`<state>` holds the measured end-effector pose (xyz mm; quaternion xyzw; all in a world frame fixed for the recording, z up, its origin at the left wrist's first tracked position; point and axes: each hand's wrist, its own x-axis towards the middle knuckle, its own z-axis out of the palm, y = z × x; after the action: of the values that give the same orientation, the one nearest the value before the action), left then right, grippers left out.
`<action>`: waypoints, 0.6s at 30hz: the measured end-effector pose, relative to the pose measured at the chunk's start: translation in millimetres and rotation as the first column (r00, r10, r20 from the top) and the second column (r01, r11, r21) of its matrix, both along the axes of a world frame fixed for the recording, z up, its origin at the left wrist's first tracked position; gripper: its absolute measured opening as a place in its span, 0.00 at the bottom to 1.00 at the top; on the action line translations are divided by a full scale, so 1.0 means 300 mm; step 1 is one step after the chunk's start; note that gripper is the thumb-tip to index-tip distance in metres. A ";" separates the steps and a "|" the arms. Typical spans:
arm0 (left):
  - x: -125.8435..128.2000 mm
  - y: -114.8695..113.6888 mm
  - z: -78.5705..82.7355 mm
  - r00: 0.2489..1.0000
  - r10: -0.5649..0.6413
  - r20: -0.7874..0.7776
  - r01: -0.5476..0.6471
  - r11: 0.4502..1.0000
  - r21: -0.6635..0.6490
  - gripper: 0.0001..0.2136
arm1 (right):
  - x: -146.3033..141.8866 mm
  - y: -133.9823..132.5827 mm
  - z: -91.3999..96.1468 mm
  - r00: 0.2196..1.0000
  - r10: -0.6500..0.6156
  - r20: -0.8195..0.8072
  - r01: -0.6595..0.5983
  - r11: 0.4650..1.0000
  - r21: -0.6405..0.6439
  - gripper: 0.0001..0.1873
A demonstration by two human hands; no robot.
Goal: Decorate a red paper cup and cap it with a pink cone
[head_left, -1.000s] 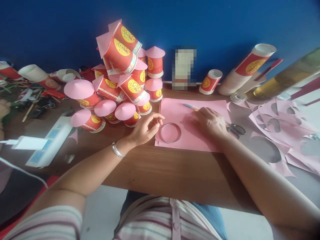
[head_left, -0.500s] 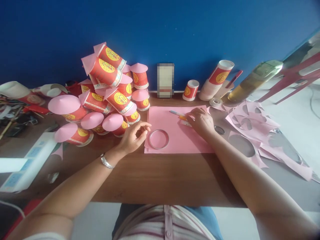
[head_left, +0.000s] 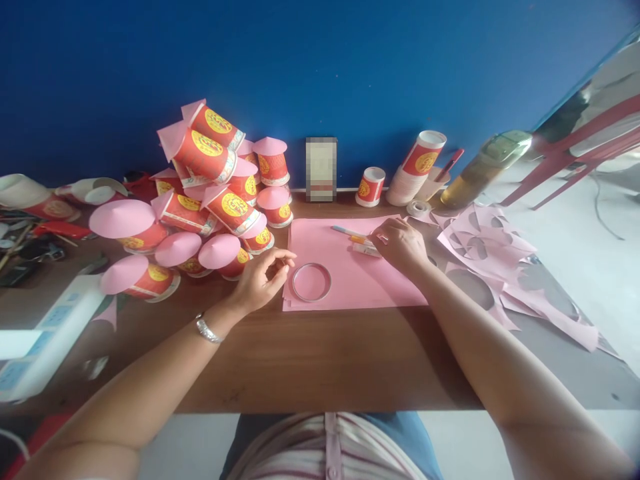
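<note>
My left hand (head_left: 265, 277) hovers at the left edge of a stack of pink paper (head_left: 355, 287). Its fingers are loosely curled, with a gap to the thumb and nothing between them. A thin metal ring (head_left: 312, 300) lies flat on the paper beside it. Over the upper right of the paper, my right hand (head_left: 403, 243) has its fingers bent down and pressed together. A small pink bit shows at those fingertips, too hidden to name. Near them lie a blue pen (head_left: 345, 231), an orange-yellow piece (head_left: 360, 240) and a white tube-like piece (head_left: 367, 250).
Red paper cups with pink cone tops (head_left: 205, 143) are piled at the left. A single cup (head_left: 371, 187), a leaning cup stack (head_left: 415, 167), a tape roll (head_left: 419, 209) and a bottle (head_left: 485, 170) stand behind. Cut paper scraps (head_left: 493, 240) lie right, a power strip (head_left: 55, 333) left.
The camera view has shifted slightly, so the whole scene sits a little lower and further left. Both hands stay at nearly the same places over the paper.
</note>
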<state>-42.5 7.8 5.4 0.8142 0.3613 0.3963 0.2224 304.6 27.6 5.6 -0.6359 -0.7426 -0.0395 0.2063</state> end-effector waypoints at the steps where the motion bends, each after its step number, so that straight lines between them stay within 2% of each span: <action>1: -0.001 0.000 -0.001 1.000 -0.002 -0.003 0.002 1.000 0.003 0.09 | 0.003 0.001 0.001 1.000 -0.007 -0.008 0.006 1.000 -0.020 0.12; 8: -0.003 -0.002 -0.002 1.000 -0.013 -0.025 0.014 0.999 0.033 0.09 | -0.002 0.018 0.007 0.998 -0.047 -0.033 0.042 0.990 -0.134 0.09; 12: -0.001 -0.001 -0.002 1.000 -0.006 -0.014 0.006 0.999 0.045 0.09 | -0.007 0.020 0.018 0.997 -0.042 -0.059 0.036 0.995 -0.090 0.08; 15: 0.002 0.003 -0.007 0.999 0.032 0.031 -0.034 0.997 0.071 0.10 | -0.021 0.004 0.030 0.978 -0.028 -0.206 0.028 1.000 -0.005 0.08; 16: 0.004 0.004 -0.009 0.998 0.041 0.048 -0.044 0.996 0.075 0.13 | -0.031 -0.006 0.033 0.959 0.006 -0.282 -0.004 1.000 0.009 0.08; 18: 0.006 0.007 -0.012 0.997 0.043 0.070 -0.048 0.996 0.078 0.20 | -0.061 -0.030 0.039 0.889 0.133 -0.438 -0.147 0.989 0.002 0.09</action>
<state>-40.6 9.8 1.9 0.8000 0.3561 0.4428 0.1928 286.2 18.6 17.3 -0.5765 -0.7218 0.1305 0.3601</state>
